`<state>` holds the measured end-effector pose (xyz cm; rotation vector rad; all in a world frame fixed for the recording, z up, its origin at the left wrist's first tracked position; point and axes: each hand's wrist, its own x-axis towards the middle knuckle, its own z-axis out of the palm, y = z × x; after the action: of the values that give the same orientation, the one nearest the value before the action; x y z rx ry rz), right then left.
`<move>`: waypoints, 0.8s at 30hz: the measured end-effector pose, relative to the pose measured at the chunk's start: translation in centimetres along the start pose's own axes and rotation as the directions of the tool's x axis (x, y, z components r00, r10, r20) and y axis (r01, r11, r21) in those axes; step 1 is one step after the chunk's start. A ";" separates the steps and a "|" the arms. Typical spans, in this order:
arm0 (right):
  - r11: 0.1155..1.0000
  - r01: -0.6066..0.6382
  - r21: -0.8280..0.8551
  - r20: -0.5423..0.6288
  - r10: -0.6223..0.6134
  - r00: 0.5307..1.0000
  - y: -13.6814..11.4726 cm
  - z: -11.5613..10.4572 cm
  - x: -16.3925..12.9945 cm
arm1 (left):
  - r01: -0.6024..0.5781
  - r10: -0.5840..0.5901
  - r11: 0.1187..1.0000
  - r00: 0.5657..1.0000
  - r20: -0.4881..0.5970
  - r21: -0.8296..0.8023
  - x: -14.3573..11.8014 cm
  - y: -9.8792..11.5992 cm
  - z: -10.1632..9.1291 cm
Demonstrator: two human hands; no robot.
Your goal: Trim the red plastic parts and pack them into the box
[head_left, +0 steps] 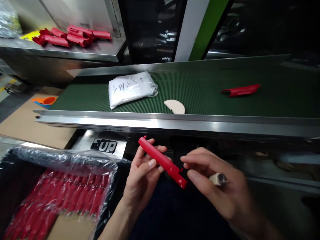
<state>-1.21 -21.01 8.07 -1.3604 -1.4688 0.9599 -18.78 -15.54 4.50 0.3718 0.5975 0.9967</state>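
My left hand (145, 170) holds a long red plastic part (160, 158), its thumb on top and fingers beneath. The part is slanted, with its notched lower end toward my right hand (215, 180). That hand is curled around a small tool (218, 179) with a beige handle and a metal end. Its thumb and index fingertips are close to the red part's notched end; whether they touch it I cannot tell. The tool's other end is hidden in the hand.
Ahead runs a green conveyor belt (200, 83) with a metal edge. On it lie a white plastic-wrapped packet (131, 88), a cream half-disc (175, 106) and another red part (241, 90). Red parts (75, 35) pile on a steel shelf. Bagged red parts fill a lined bin (110, 166).
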 end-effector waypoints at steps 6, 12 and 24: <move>0.996 -0.046 0.077 0.067 0.041 0.997 -0.1 0.3 0.9 | -0.050 0.050 0.998 0.999 0.006 0.042 -0.5 0.0 0.8; 0.988 -0.133 0.077 0.071 0.127 0.989 -0.1 1.0 1.0 | -0.051 0.054 0.995 0.998 -0.032 0.082 -0.6 -0.2 0.7; 0.962 -0.228 0.153 -0.094 0.244 0.965 1.6 1.1 0.1 | -0.024 0.024 1.000 0.995 -0.093 0.006 -0.5 -0.5 -0.4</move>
<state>-1.72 -20.68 6.22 -1.4823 -1.1496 1.0974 -18.88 -16.21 4.01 0.3386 0.6808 1.0398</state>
